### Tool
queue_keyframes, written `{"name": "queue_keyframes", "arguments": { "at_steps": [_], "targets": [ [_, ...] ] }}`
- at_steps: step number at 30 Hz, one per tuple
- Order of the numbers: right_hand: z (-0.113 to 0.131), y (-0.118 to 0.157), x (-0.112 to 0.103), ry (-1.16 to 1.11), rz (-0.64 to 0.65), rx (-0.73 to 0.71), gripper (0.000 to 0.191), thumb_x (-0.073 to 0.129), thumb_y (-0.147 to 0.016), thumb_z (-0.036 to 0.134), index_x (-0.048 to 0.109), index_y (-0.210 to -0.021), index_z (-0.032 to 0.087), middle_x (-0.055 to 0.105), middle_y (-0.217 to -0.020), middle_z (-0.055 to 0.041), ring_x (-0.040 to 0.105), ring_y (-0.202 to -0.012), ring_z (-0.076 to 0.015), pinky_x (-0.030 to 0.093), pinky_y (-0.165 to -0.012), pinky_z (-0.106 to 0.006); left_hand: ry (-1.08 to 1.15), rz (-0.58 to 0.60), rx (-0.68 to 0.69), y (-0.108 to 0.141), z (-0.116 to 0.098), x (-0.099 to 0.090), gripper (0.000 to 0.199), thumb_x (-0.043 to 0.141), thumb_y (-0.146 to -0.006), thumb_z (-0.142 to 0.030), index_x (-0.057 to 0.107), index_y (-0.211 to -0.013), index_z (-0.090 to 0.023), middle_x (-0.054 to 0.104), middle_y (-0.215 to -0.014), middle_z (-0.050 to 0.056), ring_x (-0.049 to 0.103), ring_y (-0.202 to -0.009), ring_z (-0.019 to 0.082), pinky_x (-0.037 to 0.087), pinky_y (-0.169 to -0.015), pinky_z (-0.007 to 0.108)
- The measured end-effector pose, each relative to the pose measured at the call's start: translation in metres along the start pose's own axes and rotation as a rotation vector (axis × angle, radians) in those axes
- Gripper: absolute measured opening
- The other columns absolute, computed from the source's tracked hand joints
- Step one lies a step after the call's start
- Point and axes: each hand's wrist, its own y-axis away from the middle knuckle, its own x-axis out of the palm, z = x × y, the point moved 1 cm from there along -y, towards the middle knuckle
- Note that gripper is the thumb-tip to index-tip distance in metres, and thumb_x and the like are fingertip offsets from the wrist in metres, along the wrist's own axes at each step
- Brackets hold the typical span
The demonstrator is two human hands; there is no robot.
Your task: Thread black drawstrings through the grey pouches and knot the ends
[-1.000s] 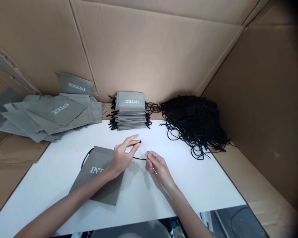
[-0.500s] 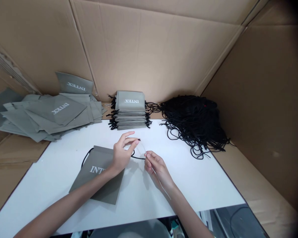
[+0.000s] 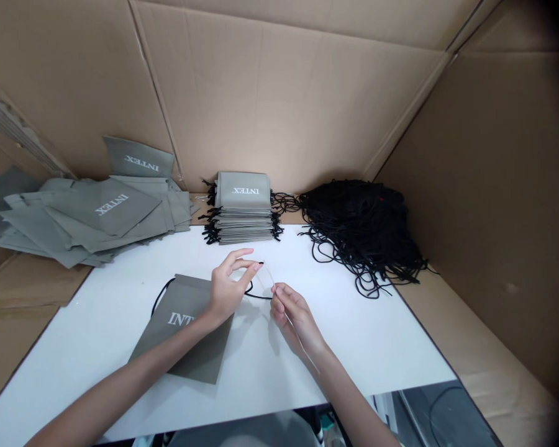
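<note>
Left hand (image 3: 228, 288), mid-frame, thumb and forefinger pinched tight on a black cord (image 3: 258, 297), its end peeking past the fingertips! Right hand (image 3: 295, 313), just right of centre, closes its fingers around a thin wire (image 3: 305, 349), which slants from the cord's end down over the wrist; whether the two tips touch, I can't tell. Below the left forearm lies the bag (image 3: 179, 301), lower left of centre, flat on the white table (image 3: 354, 347), lettering partly covered. Along the back: loose bags (image 3: 93, 217) heaped at left, a neat stack (image 3: 245, 214) in the middle, a black tangle of cords (image 3: 361, 230) at right!
</note>
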Motion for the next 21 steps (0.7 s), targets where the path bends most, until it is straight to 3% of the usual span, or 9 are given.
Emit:
{"name": "queue_keyframes", "arguments": {
  "at_steps": [16, 21],
  "targets": [
    [-0.0066, -0.0005, -0.0009, -0.032, 0.046, -0.003, 0.028, 0.070, -0.086, 0.045, 0.060, -0.087, 0.019, 0.040, -0.060, 0.0061, 0.032, -0.054, -0.0089, 0.028, -0.055, -0.023, -0.054, -0.026, 0.042, -0.0009, 0.0006, 0.0016, 0.038, 0.073, -0.081, -0.029, 0.062, -0.115, -0.018, 0.077, -0.083, 0.003, 0.072, -0.088, 0.021, 0.048, -0.098, 0.035],
    [-0.0046, 0.0004, 0.0002, 0.067, 0.027, -0.027, 0.029, 0.067, -0.087, 0.047, 0.058, -0.087, 0.019, 0.043, -0.058, 0.0064, 0.035, -0.054, -0.0093, 0.029, -0.056, -0.023, -0.033, 0.059, -0.039, -0.0056, 0.0037, -0.0017, 0.052, 0.077, -0.077, -0.035, 0.063, -0.124, -0.019, 0.078, -0.086, 0.004, 0.071, -0.095, 0.023, 0.044, -0.104, 0.037]
  ]
}}
